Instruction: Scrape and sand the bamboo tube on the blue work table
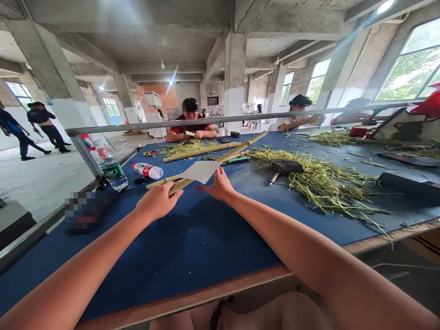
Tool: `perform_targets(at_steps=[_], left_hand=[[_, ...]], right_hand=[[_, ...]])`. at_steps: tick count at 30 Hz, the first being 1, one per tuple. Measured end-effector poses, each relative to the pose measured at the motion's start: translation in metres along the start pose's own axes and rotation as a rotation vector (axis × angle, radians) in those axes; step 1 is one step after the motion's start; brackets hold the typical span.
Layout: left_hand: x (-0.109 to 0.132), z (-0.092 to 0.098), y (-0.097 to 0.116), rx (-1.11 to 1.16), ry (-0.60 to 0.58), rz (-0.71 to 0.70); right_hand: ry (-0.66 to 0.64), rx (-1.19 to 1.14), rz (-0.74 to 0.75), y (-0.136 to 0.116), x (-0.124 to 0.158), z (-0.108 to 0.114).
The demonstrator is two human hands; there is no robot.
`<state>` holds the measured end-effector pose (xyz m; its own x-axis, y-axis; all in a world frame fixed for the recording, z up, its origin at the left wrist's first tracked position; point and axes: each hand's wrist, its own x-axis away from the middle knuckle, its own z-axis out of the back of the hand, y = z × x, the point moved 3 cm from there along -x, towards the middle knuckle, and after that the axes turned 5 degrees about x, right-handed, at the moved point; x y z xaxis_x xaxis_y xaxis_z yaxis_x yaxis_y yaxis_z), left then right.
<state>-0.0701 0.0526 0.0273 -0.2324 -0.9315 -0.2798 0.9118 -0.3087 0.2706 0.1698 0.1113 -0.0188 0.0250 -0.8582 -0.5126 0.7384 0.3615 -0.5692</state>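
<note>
My left hand [158, 200] is curled around the lower end of a long bamboo pole [220, 160], which slants up and away across the blue-covered table [178, 261]. A shorter bamboo piece [163, 181] lies crossed against it near that hand. A sheet of white paper [201, 171] sits over the bamboo between my hands. My right hand [218, 185] has its fingers spread and touches the paper's lower edge. Part of the pole is hidden behind the paper.
A heap of dried green grass stalks [319, 181] with a black-headed mallet [285, 167] lies to the right. A plastic bottle [147, 170] and yellow-handled scissors [149, 153] lie ahead. A co-worker [190, 123] sits beyond a metal rail [206, 120], with another bamboo pole [201, 151] between us.
</note>
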Motion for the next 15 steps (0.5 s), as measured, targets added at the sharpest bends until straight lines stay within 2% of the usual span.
perform_targets(at_steps=[4, 7, 9, 11, 15], left_hand=[[0.004, 0.005, 0.006, -0.015, 0.045, -0.012], [0.006, 0.007, 0.01, -0.02, 0.054, -0.009], [0.006, 0.007, 0.011, -0.027, 0.042, -0.019], [0.005, 0.005, 0.01, -0.049, 0.022, -0.031], [0.004, 0.004, 0.008, -0.09, 0.022, -0.048]], right_hand=[[-0.215, -0.423, -0.145, 0.007, -0.003, -0.011], [-0.332, -0.767, -0.167, 0.002, -0.002, -0.01], [-0.376, -0.909, -0.173, -0.002, 0.0, -0.006], [-0.368, -0.96, -0.185, -0.005, 0.001, -0.005], [-0.321, -0.889, -0.172, -0.001, -0.006, -0.01]])
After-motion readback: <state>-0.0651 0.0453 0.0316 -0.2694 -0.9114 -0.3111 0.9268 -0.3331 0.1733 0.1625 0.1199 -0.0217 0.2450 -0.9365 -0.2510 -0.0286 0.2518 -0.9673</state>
